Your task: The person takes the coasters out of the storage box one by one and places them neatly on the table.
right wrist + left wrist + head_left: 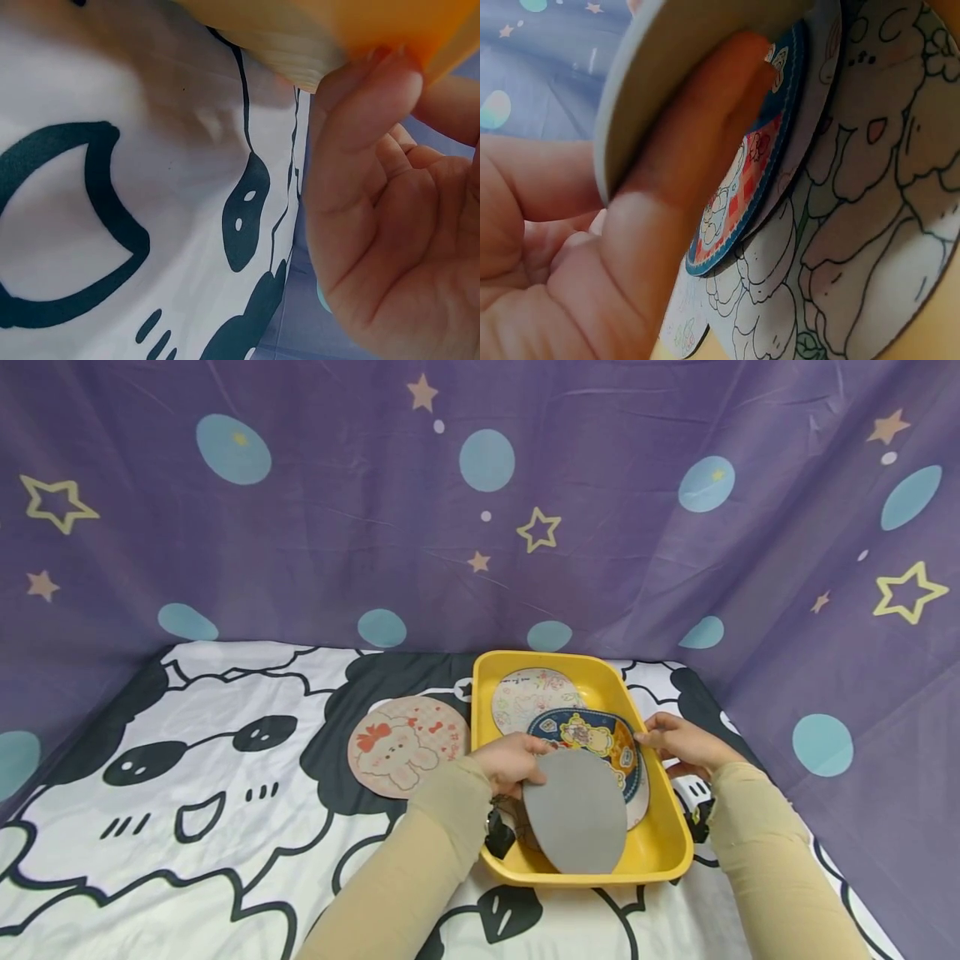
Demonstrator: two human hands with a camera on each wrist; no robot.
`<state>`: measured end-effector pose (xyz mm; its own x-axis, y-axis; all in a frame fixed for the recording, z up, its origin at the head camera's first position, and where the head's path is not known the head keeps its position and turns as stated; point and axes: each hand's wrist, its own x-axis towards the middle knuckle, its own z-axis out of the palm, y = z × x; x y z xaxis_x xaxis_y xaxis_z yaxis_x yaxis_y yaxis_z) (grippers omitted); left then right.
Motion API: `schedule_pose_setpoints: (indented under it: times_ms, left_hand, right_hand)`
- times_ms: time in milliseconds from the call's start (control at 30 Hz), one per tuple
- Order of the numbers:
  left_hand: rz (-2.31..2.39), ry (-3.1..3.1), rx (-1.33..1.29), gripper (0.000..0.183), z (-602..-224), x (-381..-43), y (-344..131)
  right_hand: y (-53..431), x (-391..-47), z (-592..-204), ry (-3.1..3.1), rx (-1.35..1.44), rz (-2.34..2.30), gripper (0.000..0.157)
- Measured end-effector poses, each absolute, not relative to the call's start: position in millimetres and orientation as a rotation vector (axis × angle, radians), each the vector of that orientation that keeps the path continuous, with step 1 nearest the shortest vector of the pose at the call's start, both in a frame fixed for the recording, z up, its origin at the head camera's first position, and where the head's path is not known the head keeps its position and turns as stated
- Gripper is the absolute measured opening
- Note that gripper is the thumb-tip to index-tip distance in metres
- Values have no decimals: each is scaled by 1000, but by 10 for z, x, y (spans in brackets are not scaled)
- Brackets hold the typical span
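In the head view my left hand pinches a round mat by its edge, its plain grey back facing up, over the front part of a yellow tray. My right hand grips the tray's right rim; in the right wrist view its fingers meet the yellow wall from outside. Under the grey mat, partly hidden, lies a dark blue round mat with a cartoon print. A pale patterned mat rests at the tray's far end. The left wrist view shows a mat with line-drawn animals beneath the blue one.
Left of the tray, a pink round mat with a rabbit print lies on the black-and-white cartoon cloth. A purple curtain with stars and blue dots hangs behind and at the sides.
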<state>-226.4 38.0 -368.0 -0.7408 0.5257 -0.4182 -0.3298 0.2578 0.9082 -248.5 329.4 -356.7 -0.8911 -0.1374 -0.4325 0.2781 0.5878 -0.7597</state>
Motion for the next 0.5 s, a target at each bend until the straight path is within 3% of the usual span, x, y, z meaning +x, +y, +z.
schedule_pose_setpoints:
  times_ms: [500]
  left_hand:
    - [1677, 1795, 193, 47, -3571, -2257, 399]
  right_hand:
    - [3309, -2490, -3575, 2361, 112, -1258, 26]
